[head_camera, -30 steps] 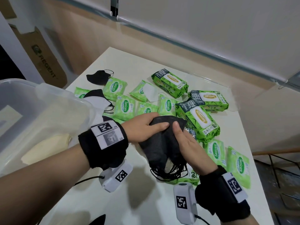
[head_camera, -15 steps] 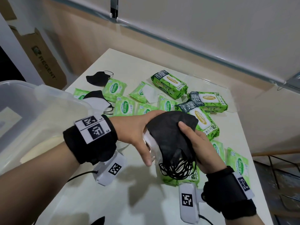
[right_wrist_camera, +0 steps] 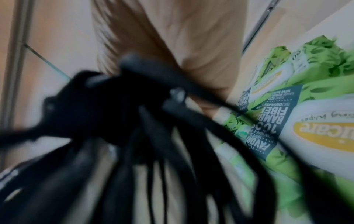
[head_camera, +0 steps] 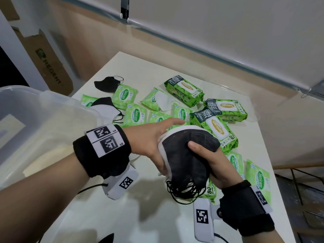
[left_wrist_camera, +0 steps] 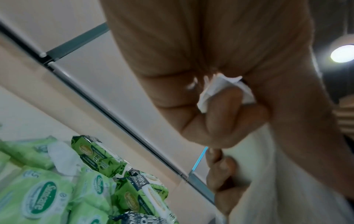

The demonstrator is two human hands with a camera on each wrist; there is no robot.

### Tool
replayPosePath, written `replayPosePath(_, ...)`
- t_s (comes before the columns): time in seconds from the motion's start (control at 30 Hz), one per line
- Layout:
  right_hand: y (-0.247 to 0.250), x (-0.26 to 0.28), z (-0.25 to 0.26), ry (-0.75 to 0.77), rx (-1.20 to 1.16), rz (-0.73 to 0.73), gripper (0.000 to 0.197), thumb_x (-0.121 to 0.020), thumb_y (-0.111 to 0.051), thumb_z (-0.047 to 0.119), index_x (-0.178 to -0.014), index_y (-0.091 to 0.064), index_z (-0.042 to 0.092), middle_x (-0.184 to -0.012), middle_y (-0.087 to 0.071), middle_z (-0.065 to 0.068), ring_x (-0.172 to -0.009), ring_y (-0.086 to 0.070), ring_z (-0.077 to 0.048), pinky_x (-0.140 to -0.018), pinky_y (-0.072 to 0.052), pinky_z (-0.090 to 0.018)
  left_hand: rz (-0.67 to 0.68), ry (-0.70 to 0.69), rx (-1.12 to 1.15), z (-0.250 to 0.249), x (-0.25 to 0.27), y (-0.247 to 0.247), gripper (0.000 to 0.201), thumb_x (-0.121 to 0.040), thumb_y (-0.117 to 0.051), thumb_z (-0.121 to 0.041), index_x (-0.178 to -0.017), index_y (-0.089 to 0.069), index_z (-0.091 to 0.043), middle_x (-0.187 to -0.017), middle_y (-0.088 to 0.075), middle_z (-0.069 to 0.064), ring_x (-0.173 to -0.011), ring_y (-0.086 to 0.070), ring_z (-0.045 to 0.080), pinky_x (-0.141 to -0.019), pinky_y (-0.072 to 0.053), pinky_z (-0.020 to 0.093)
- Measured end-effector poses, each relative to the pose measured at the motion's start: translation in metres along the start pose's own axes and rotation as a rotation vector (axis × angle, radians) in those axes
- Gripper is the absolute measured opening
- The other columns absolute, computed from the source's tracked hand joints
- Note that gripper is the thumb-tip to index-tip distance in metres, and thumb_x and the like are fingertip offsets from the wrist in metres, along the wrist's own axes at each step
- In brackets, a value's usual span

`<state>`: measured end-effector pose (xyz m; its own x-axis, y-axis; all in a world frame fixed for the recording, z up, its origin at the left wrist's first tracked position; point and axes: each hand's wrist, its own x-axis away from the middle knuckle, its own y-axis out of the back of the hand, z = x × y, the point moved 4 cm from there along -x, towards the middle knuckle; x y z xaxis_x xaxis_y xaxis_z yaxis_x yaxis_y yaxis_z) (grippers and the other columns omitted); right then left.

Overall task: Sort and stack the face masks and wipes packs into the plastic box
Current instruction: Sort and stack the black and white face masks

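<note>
A: Head view: I've got the mask stack point(head_camera: 185, 151) pinched between both hands above the table point(head_camera: 105, 207), box point(head_camera: 43, 120) to my left. Soft, light, floppy

B: Grip?

A: Left hand point(head_camera: 154, 142) cups the white edge, right hand point(head_camera: 212, 160) thumb on top. Hold the bodies, not the loops point(head_camera: 184, 190)

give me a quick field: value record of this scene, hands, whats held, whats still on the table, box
left hand: left hand grips white masks, the thumb in front and the fingers behind
right hand: right hand grips black masks, ear loops hanging below
held stack: black masks against white masks, above the table
still on table: small wipes packs, large wipes packs, loose black mask
plastic box: plastic box at left, clear
</note>
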<state>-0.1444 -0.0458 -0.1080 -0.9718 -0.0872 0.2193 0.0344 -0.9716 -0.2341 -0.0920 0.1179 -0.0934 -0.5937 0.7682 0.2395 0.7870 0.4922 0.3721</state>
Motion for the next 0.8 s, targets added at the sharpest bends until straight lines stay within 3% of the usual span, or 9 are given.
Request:
replayPosePath(0.07, 0.001, -0.002, -0.001, 0.003, -0.037, -0.015, 0.074, -0.049, -0.092, 0.042, -0.108, -0.067, 0.004, -0.109, -0.069, -0.019, -0.101, -0.067, -0.028, -0.078, -0.056, -0.032, 0.017, -0.017, 0.102, -0.002, 0.000, 0.001, 0.123, -0.050, -0.089, 0.002, -0.141, -0.018, -0.041, -0.113, -0.064, -0.007, -0.093, -0.067, 0.008, -0.082, -0.051, 0.021)
replayPosePath(0.17, 0.003, -0.003, 0.002, 0.030, -0.088, -0.041, 0.071, -0.052, -0.090, 0.041, -0.110, -0.067, 0.005, -0.112, -0.068, -0.020, -0.104, -0.066, -0.029, -0.079, -0.056, -0.034, 0.018, -0.040, 0.178, -0.002, 0.000, 0.005, 0.126, -0.043, -0.090, -0.004, -0.140, -0.019, -0.043, -0.087, -0.065, -0.007, -0.061, -0.059, 0.013, -0.064, -0.048, 0.024)
replayPosePath(0.23, 0.003, -0.004, 0.003, 0.039, -0.106, -0.047, 0.068, -0.054, -0.090, 0.041, -0.108, -0.069, 0.007, -0.112, -0.068, -0.020, -0.105, -0.066, -0.030, -0.081, -0.056, -0.036, 0.009, -0.032, 0.143, 0.000, -0.001, 0.004, 0.127, -0.041, -0.091, -0.012, -0.138, -0.017, -0.048, -0.079, -0.062, 0.011, -0.059, -0.055, 0.015, -0.063, -0.047, 0.027)
replayPosePath(0.27, 0.002, -0.004, 0.003, 0.035, -0.104, -0.045, 0.068, -0.053, -0.090, 0.042, -0.108, -0.069, 0.008, -0.113, -0.068, -0.020, -0.105, -0.065, -0.031, -0.082, -0.056, -0.037, 0.002, -0.024, 0.128, 0.002, -0.002, 0.004, 0.126, -0.045, -0.091, -0.011, -0.138, -0.016, -0.049, -0.080, -0.063, 0.014, -0.061, -0.057, 0.015, -0.065, -0.048, 0.026)
replayPosePath(0.33, -0.001, -0.004, 0.002, 0.020, -0.087, -0.026, 0.069, -0.050, -0.091, 0.043, -0.107, -0.069, 0.010, -0.111, -0.068, -0.018, -0.104, -0.066, -0.029, -0.081, -0.056, -0.035, -0.025, -0.015, 0.057, 0.005, -0.005, 0.003, 0.125, -0.052, -0.089, -0.003, -0.143, -0.011, -0.042, -0.100, -0.068, 0.005, -0.082, -0.066, 0.010, -0.077, -0.053, 0.023)
replayPosePath(0.4, -0.005, -0.004, 0.001, 0.005, -0.051, 0.001, 0.067, -0.049, -0.091, 0.045, -0.104, -0.070, 0.012, -0.108, -0.070, -0.016, -0.101, -0.067, -0.028, -0.078, -0.056, -0.033, -0.048, -0.034, -0.047, 0.005, -0.007, 0.003, 0.127, -0.054, -0.090, -0.006, -0.145, -0.008, -0.036, -0.127, -0.057, -0.001, -0.110, -0.059, 0.008, -0.095, -0.048, 0.026)
replayPosePath(0.47, -0.009, -0.002, 0.001, 0.001, -0.005, 0.028, 0.059, -0.050, -0.090, 0.046, -0.098, -0.073, 0.016, -0.105, -0.071, -0.014, -0.099, -0.068, -0.026, -0.077, -0.056, -0.032, -0.034, -0.045, -0.098, 0.006, -0.008, 0.002, 0.126, -0.055, -0.090, -0.008, -0.147, -0.007, -0.031, -0.139, -0.045, -0.002, -0.123, -0.049, 0.008, -0.103, -0.041, 0.026)
replayPosePath(0.63, -0.013, -0.001, 0.004, 0.014, 0.116, 0.006, 0.017, -0.073, -0.076, 0.028, -0.087, -0.075, 0.018, -0.097, -0.074, -0.008, -0.093, -0.070, -0.019, -0.074, -0.055, -0.026, 0.002, -0.054, -0.104, 0.010, -0.010, 0.001, 0.122, -0.060, -0.088, -0.010, -0.148, -0.007, -0.028, -0.141, -0.042, -0.006, -0.130, -0.040, 0.007, -0.107, -0.034, 0.020)
replayPosePath(0.8, -0.002, -0.005, 0.006, 0.058, 0.290, -0.110, 0.039, -0.069, -0.073, 0.032, -0.101, -0.071, 0.010, -0.099, -0.074, -0.006, -0.095, -0.070, -0.019, -0.076, -0.053, -0.026, 0.093, 0.041, -0.065, 0.013, -0.001, 0.004, 0.143, -0.032, -0.093, -0.033, -0.140, -0.001, -0.055, -0.146, -0.032, -0.010, -0.136, -0.030, 0.004, -0.108, -0.033, 0.026)
